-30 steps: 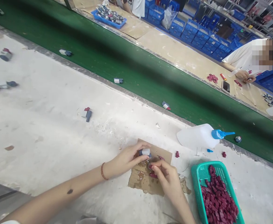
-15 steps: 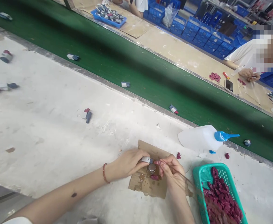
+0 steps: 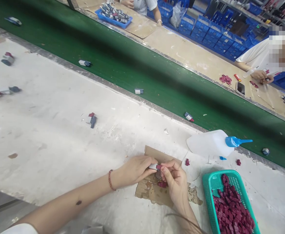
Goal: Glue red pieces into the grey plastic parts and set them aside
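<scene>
"White worktable (image 3: 59, 130). Hands?"
"Left hand (image 3: 138, 169) pinches grey piece (image 3: 153, 166); right hand (image 3: 177, 178) grips red part (image 3: 159, 167), now against it, above cardboard (image 3: 154, 193)."
"Further out, what changed?"
"Green belt (image 3: 108, 65) carries small items (image 3: 139, 91) farther right than before."

Fingers (image 3: 166, 173) hide parts of the gray piece (image 3: 153, 166) and red piece (image 3: 159, 167). The bottom edge cuts off the green basket (image 3: 208, 199).

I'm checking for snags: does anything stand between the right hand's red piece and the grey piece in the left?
Nothing visible does. The right hand holds the red piece right at the end of the grey piece in the left hand.
</scene>
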A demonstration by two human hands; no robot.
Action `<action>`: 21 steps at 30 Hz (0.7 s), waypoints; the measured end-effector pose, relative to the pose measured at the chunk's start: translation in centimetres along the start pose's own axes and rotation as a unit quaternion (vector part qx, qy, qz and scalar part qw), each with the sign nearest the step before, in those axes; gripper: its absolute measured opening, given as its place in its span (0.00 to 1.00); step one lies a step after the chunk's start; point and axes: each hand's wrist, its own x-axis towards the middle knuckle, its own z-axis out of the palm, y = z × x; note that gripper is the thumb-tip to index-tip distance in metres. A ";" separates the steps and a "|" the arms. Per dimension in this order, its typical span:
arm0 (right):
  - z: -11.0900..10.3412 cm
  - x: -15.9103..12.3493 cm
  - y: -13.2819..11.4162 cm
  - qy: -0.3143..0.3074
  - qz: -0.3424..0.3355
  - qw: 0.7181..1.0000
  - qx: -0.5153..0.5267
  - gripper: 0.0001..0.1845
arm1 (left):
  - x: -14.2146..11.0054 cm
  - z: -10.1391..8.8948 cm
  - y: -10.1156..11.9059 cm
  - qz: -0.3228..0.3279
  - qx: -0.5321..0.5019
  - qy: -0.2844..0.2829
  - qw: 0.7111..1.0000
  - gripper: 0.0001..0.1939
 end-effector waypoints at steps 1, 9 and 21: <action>0.1 0.0 -0.1 -0.003 0.001 1.000 -0.005 0.21 | 0.0 0.0 0.0 0.001 0.001 -0.003 1.000 0.18; 0.1 -0.3 -0.6 -0.015 -0.009 0.999 -0.040 0.21 | -0.2 0.3 -0.2 0.018 0.011 -0.011 1.000 0.17; -6.1 -4.2 -2.6 0.046 -0.072 0.968 -0.238 0.14 | 0.3 -0.6 0.9 -0.012 -0.071 0.012 0.997 0.14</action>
